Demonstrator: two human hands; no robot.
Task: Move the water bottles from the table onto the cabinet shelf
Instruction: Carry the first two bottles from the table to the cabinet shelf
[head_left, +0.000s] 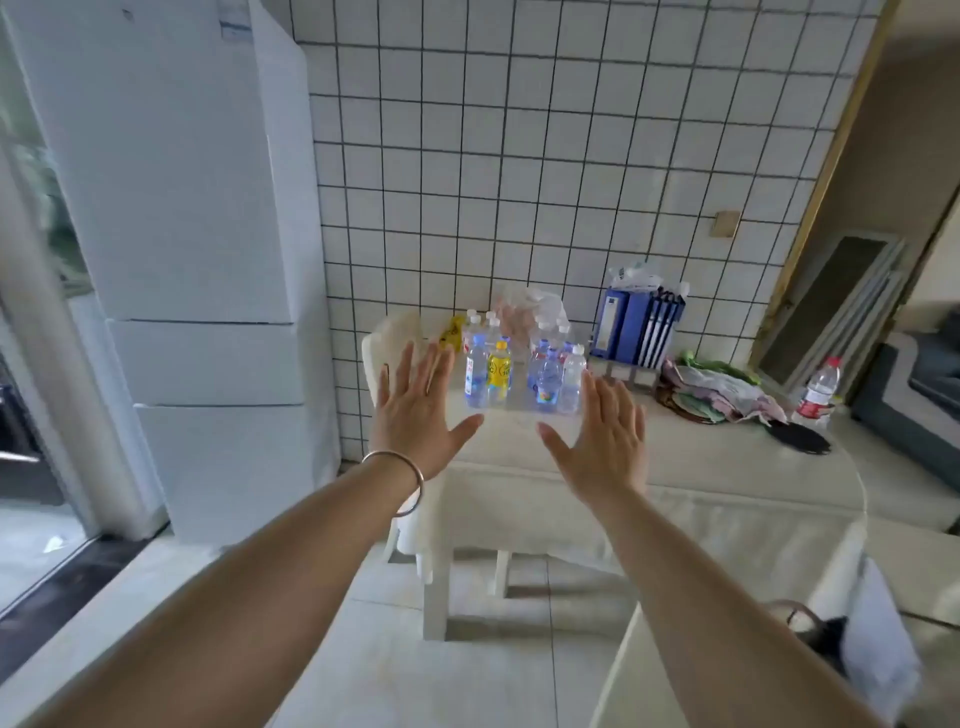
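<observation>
1. Head view: both forearms reach forward over a pale tiled floor (395, 670) toward a table (675, 483) draped in a cream cloth that hangs over its near edge.
2. The left hand (415, 410) is held up flat with fingers spread and straight, palm facing away, holding nothing; a metal bangle (402, 486) circles its wrist.
3. The right hand (605, 436) is likewise spread flat, thumb angled inward, holding nothing.
4. The water bottles (519, 364) stand upright in a tight cluster at the table's far left end, close to the tiled wall (545, 156); seen between the two hands, they lie beyond the fingertips, and whether any finger touches them cannot be told.
5. In the front row a yellow bottle (500, 371) stands between clear bottles with blue labels; crumpled clear plastic wrap (524, 306) rises behind the cluster.
6. A bare strip of cloth runs from the bottles to the table's near edge, directly under the hands.
7. To the right of the bottles stand blue binders (641, 327) against the wall, then a heap of cloth and paper (711, 389), and a single bottle with a red label (821, 387) near the table's right end.
8. A dark flat object (800, 439) lies just before that bottle.
9. Left of the table, stacked white boxes (197, 260) rise along the wall, close to the table's left edge.
10. Open floor lies before the table.
</observation>
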